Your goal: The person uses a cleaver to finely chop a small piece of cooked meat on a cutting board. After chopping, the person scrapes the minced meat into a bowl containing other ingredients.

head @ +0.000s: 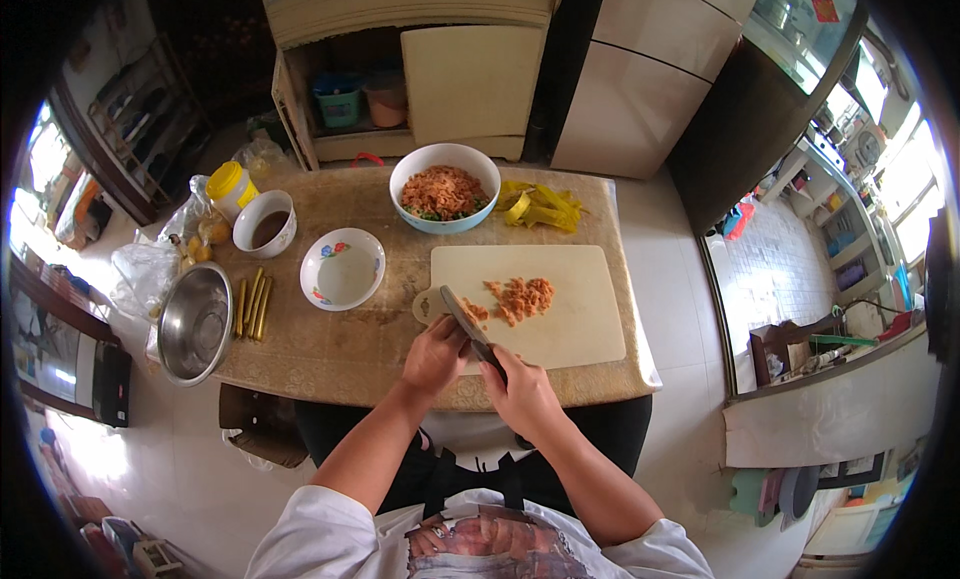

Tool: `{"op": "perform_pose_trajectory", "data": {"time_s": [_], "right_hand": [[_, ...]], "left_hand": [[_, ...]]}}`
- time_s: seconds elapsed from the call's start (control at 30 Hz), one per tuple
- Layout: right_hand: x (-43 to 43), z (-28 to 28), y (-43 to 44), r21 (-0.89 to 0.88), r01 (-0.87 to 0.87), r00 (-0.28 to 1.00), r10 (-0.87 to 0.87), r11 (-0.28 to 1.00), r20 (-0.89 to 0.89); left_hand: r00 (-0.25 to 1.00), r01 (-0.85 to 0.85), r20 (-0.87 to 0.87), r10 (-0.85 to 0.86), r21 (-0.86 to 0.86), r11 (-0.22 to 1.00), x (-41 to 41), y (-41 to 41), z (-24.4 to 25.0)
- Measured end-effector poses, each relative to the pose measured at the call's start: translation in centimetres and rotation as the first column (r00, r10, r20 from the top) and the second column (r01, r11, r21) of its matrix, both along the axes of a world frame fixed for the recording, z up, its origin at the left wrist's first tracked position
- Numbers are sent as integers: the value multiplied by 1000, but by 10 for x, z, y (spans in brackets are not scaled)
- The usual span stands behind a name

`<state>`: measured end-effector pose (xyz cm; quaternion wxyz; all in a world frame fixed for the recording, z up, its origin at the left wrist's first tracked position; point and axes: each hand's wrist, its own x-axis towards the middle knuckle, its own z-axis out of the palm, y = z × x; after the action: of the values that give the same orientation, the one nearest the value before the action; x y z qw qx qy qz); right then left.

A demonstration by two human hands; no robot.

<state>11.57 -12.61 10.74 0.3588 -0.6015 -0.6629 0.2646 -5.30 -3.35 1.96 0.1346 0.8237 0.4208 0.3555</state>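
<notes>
My right hand (525, 395) grips the black handle of a kitchen knife (459, 309), its blade slanting up and to the left over the cutting board (577, 339). Beside the blade, my left hand (439, 354) rests with bent fingers at the board's near left; whether something is under them is hidden. Chopped orange-pink food (525, 300), perhaps sausage, lies in a loose pile on the board, with smaller bits right against the blade. Behind the board stands a large bowl (442, 220) with more of these bits (446, 187) over chopped greens.
Yellow wrappers (540, 204) lie right of the large bowl. Leftward are a floral white bowl (343, 269), several gold-wrapped sticks (255, 309), a steel basin (195, 324) overhanging the table edge, a cup-like bowl of brown liquid (268, 230), a yellow-lidded tub (231, 189) and plastic bags (146, 275).
</notes>
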Motion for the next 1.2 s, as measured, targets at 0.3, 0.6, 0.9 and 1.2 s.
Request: {"op": "perform_pose_trajectory", "data": {"time_s": [0.3,0.6,0.9,1.2], "right_hand": [[8,12,-37,-24,18,999,-20,1000,-47],[-3,-5,-1,-40,10,999,-9,999,37],[2,4,-20,28,6,1000,-6,1000,-17],[5,-6,-25,13,22,1000,-21,1000,-3]], "left_hand": [[998,49,26,-51,74,996,-4,2,-6],[1000,22,19,-23,45,999,-3,2,-3],[999,47,14,-48,91,995,-6,1,1],[999,26,-28,-25,43,999,-4,0,-2]]}}
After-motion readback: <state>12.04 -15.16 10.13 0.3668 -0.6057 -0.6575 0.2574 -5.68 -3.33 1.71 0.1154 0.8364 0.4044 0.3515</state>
